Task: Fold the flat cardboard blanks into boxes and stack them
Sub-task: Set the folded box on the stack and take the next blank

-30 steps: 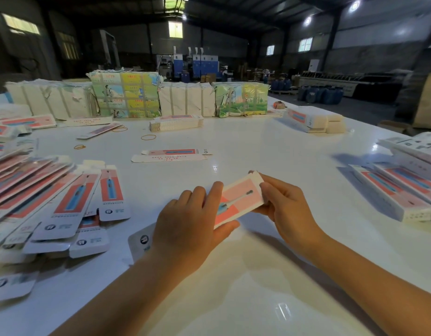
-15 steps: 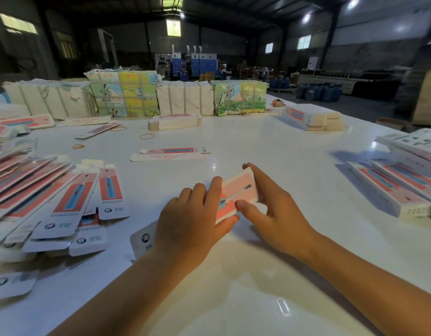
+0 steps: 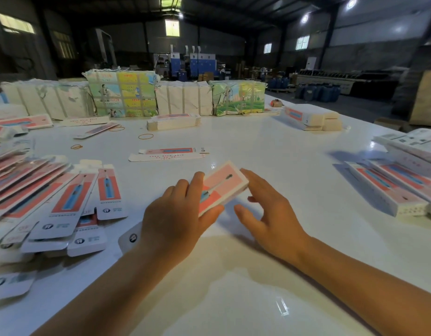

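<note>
1. While the left hand (image 3: 175, 219) grips the box (image 3: 223, 187) at mid-table (image 3: 270, 146), the right hand (image 3: 270, 214) hovers beside it, fingers spread.
2. Flat blanks (image 3: 71, 200) crowd left; folded boxes (image 3: 388, 187) right; bundles (image 3: 122, 93) behind.

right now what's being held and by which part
The left hand grips the pink box by its near end, thumb under, fingers over. The right hand holds nothing.

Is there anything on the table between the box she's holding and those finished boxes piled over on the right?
Nothing visible. The left hand holds the box; the right hand hovers open beside it. Between it and the finished boxes lies only bare white table. The loose flat blank lies farther back, off that path.
</note>
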